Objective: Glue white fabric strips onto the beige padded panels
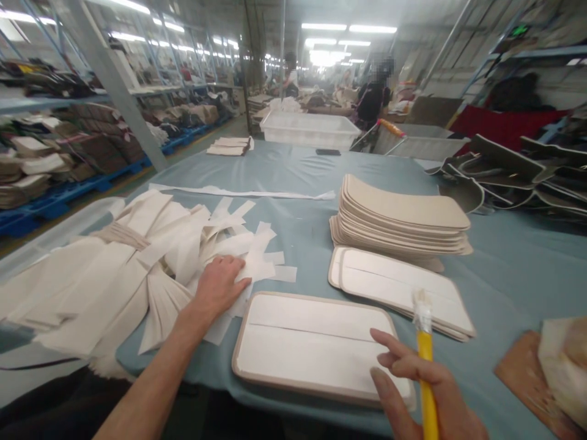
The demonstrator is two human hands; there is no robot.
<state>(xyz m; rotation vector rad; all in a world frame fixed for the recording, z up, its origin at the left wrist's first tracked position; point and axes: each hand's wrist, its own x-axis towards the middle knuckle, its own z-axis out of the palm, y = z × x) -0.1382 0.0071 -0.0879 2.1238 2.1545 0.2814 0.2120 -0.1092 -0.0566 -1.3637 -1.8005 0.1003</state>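
My left hand (222,284) rests with its fingers curved over the loose pale fabric strips (261,263) left of centre. In my right hand (417,385), at the lower right, is a brush (426,360) with a yellow handle, bristles pointing up; thumb and index finger are apart over the near panel's right end. That white panel with beige edging (312,348) lies flat at the table's front. Behind it to the right are more white panels (398,278), overlapping, and a tall stack of beige panels (403,211).
Bundled cream fabric (105,269) covers the left of the blue-green table (293,226). A container (564,354) stands at the right edge, dark folded pieces (504,171) behind it. White bins (312,127) and people are beyond the table.
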